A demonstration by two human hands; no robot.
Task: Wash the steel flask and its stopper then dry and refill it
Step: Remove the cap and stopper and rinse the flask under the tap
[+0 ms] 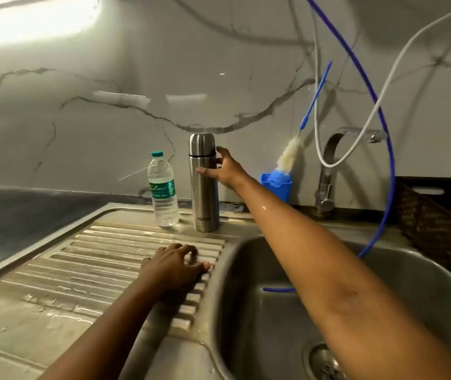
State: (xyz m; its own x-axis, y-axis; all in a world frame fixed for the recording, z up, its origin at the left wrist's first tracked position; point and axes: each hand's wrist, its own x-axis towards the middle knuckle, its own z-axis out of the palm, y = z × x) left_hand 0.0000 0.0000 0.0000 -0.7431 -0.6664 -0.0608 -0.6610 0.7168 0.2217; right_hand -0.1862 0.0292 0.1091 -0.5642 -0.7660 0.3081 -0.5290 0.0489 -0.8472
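The sink basin (pixel 246 303) is occupying the right side of the bench (pixel 27 212), with its ribbed drainboard (pixel 95 259) extending to the left. The steel flask (pixel 204 196) is standing upright with its cap on at the rear of the drainboard, just beside a plastic water bottle (pixel 163 193). The right hand (pixel 225 169) is gripping the flask's upper body, with the thumb lying across the front. The left hand (pixel 175 266) is resting on the drainboard ribs, fingers loosely curled and holding nothing.

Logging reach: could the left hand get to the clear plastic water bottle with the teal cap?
Probably yes: the left hand rests on the ribbed steel drainboard, and nothing stands between it and the clear plastic water bottle.
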